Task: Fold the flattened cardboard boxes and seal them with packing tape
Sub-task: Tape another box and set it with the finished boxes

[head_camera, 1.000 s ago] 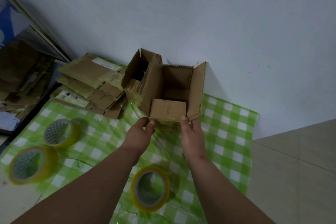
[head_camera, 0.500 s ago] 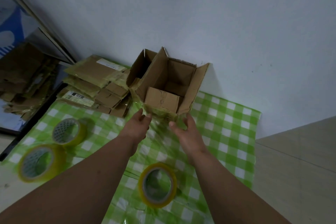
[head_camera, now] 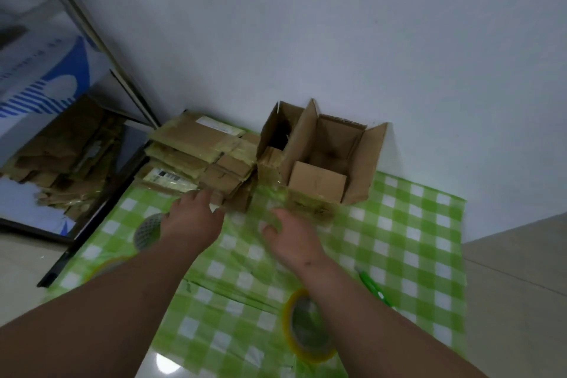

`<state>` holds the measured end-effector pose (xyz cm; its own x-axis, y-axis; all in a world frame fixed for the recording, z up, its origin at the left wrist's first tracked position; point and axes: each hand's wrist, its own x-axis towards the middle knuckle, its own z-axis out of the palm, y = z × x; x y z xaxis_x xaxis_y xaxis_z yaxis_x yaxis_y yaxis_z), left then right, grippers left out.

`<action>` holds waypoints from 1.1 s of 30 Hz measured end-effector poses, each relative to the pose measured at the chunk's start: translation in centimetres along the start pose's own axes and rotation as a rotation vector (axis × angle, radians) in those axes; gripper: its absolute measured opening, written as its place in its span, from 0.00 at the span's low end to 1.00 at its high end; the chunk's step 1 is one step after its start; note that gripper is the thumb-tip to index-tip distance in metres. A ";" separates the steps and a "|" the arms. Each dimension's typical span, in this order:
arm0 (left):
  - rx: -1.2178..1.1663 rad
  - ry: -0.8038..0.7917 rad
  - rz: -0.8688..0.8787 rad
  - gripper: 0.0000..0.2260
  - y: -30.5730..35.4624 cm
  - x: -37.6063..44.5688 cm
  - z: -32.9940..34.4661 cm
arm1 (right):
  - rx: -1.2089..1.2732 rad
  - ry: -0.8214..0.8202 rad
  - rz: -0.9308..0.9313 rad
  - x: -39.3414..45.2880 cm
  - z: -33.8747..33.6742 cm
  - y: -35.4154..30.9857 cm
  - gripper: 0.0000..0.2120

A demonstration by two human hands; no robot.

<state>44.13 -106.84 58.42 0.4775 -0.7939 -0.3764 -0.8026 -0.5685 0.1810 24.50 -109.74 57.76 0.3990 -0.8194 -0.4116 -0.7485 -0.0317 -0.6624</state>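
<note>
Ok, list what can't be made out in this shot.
Head view only:
- Left hand: fingertips motion-blurred; contact with the flat stack unclear.
- Right hand: fingers blurred; curl unclear.
- Far tape rolls: half hidden by the left forearm.
- Near roll: partly behind the right forearm.
- Back box: inside too dark.
- Label print: too small.

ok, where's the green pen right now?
Head view, lower right: the green pen lies on the checked cloth, just right of the right forearm, up-right of the nearest tape roll.

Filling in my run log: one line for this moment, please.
left hand: open, reaching flat stack | right hand: open, off box | box: flaps open | tape roll: idle
</note>
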 end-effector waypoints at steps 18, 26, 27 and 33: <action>0.550 -0.027 0.469 0.23 -7.9 14.5 -4.8 | -0.593 0.022 0.018 13.8 7.5 -10.1 0.30; 0.564 0.102 0.496 0.31 -7.7 16.1 -6.6 | -0.582 0.168 -0.057 13.3 5.6 -11.8 0.40; 0.524 0.155 0.521 0.30 -7.8 16.1 -7.0 | -0.575 0.188 -0.077 13.2 5.3 -12.1 0.40; 0.280 0.492 0.688 0.16 -8.7 14.3 -11.2 | -0.543 0.283 -0.198 11.4 4.0 -13.2 0.36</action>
<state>61.92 -115.68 61.66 -0.0942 -0.9794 0.1786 -0.9955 0.0903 -0.0299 41.06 -116.35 59.34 0.4573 -0.8853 -0.0844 -0.8664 -0.4221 -0.2667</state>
